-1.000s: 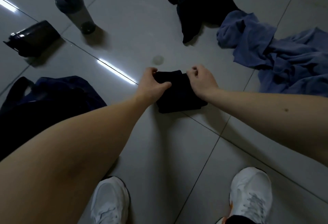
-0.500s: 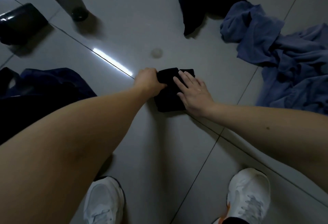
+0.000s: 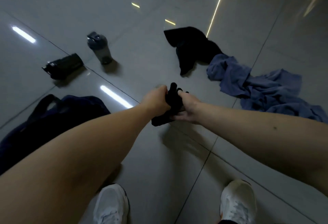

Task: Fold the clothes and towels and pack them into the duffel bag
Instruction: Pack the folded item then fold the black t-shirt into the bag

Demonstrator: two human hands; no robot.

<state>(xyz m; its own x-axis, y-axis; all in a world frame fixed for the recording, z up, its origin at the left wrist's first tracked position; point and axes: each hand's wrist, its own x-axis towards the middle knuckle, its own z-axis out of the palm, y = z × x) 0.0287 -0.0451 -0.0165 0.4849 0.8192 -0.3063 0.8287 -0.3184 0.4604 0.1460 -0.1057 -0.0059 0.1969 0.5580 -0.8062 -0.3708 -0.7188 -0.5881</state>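
A dark navy duffel bag [image 3: 53,117] slumps on the glossy grey tiled floor [image 3: 150,161], its strap looped upward. Well to the right of the bag, a crumpled blue towel [image 3: 266,92] sprawls across the tiles. A black garment [image 3: 191,49] lies heaped at the towel's far end, beyond and right of the bag. Just beyond the bag, a black case [image 3: 63,64] lies on its side, with a grey shaker bottle [image 3: 100,49] standing beside it. Right of the bag, the left hand [image 3: 157,99] and right hand [image 3: 188,107] both clench a small folded black cloth [image 3: 174,97], held between them above the floor. Two white shoes [image 3: 111,204] stand nearest the camera.
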